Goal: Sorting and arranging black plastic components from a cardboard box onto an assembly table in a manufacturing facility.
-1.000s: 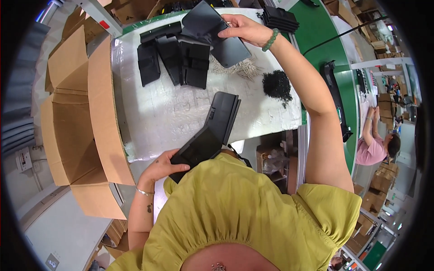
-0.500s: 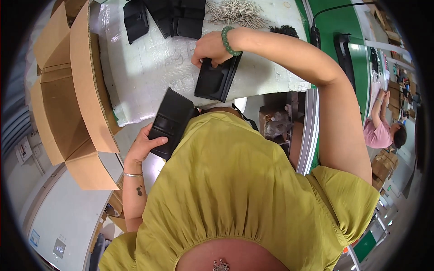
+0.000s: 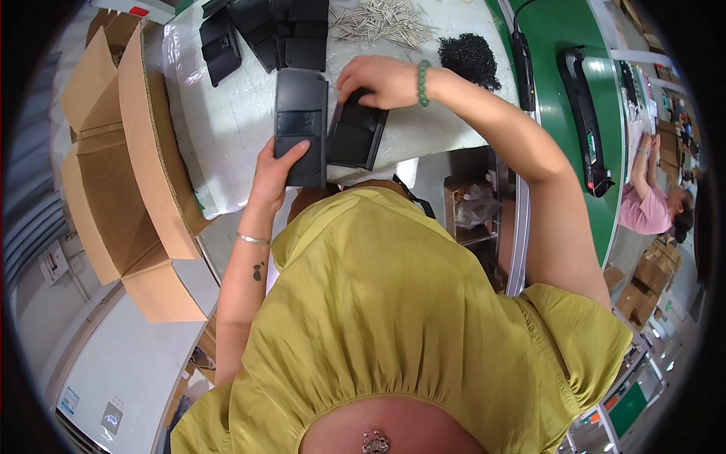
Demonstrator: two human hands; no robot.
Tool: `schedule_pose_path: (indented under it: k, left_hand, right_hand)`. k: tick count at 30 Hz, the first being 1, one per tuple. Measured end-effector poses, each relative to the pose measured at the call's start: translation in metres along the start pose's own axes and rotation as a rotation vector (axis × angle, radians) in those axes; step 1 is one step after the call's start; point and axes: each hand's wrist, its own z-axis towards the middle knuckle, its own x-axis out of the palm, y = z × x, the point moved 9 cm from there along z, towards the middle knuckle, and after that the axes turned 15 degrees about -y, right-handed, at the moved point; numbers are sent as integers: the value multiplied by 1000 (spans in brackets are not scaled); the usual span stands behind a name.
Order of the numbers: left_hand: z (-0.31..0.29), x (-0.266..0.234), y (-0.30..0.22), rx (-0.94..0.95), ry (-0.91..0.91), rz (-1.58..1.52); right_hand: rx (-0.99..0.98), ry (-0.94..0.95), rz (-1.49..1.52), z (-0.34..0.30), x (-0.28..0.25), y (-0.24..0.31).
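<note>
A large open carton (image 3: 113, 181) stands at the person's left, beside the white table (image 3: 219, 129); what shows of its inside looks bare, so no packing seems done there. At the table's far edge lies a stack of black parts (image 3: 265, 34), which look like stock waiting to be handled. Nearer, the left hand (image 3: 274, 175) grips the lower end of a long black housing (image 3: 301, 125), thumb across its face, holding it over the table's near edge. Just beside it, the right hand (image 3: 382, 82) is closed on the top of a second black piece (image 3: 355, 138). The two pieces sit side by side, nearly touching but seemingly not joined, so the fitting looks still ahead. Metal pins (image 3: 382, 19) and a pile of small black screws (image 3: 469, 57) lie untouched beyond.
</note>
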Motion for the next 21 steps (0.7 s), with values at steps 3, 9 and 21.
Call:
schedule_pose_path:
  k: [3,9,21]
  left_hand:
    - [7,28,-5,55,36,45]
    - [14,65,-7,349,51,411]
    - [16,74,-10,527,2,813]
  right_hand:
    - [273,-291,84,-29,-34,-25]
    - [791,-675,419,-115,0,-67]
    - [833,-932,346,-126,61,-18]
